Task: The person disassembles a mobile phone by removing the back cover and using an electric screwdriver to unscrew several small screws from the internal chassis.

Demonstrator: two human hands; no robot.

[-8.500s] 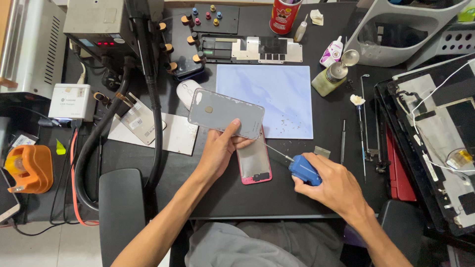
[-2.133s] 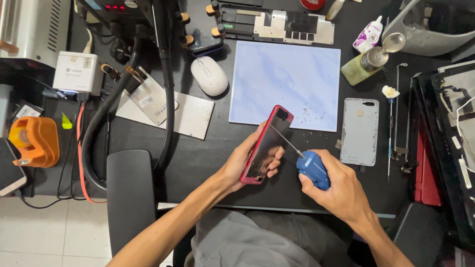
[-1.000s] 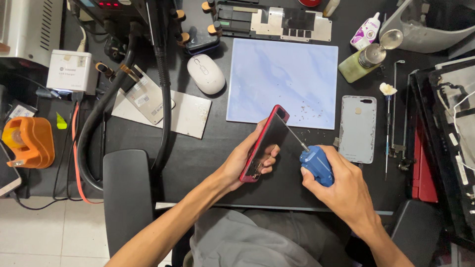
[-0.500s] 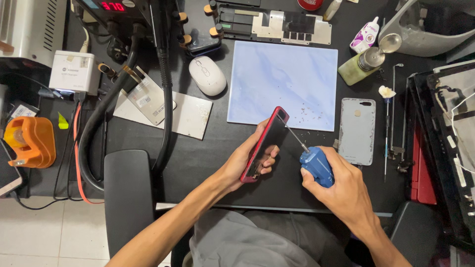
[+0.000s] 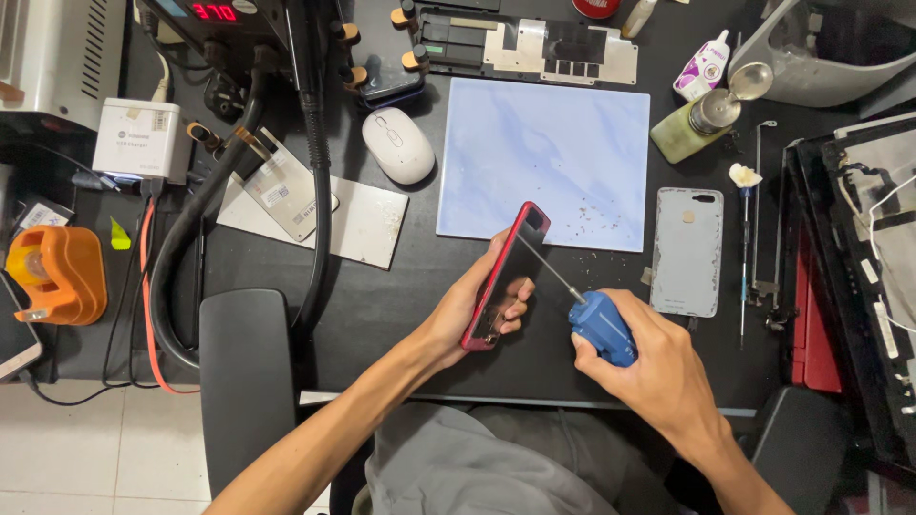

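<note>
The left hand (image 5: 474,303) holds a red-edged phone (image 5: 504,276) tilted up off the black surface (image 5: 401,296), near the middle of its front edge, the fingers wrapped round the phone's lower half and the thumb along its left side. The right hand (image 5: 658,370) is closed round the blue handle of a screwdriver (image 5: 599,326), whose thin metal shaft slants up and to the left, with the tip against the phone's dark upper face. Just behind the phone lies a pale blue mat (image 5: 544,162), flat on the surface, with small dark specks scattered along its front edge. To the right of the mat a grey back cover (image 5: 686,250) lies flat, well clear of both hands, with thin metal tools (image 5: 746,248) laid beside it towards the right edge. A white mouse (image 5: 397,144) sits left of the mat, beside a thin white sheet (image 5: 358,221). A thick black hose (image 5: 315,191) curves down across the left part of the surface, and an orange tape dispenser (image 5: 59,272) stands at the left edge. A small green bottle with a metal cap (image 5: 697,119) rests towards the back right corner
</note>
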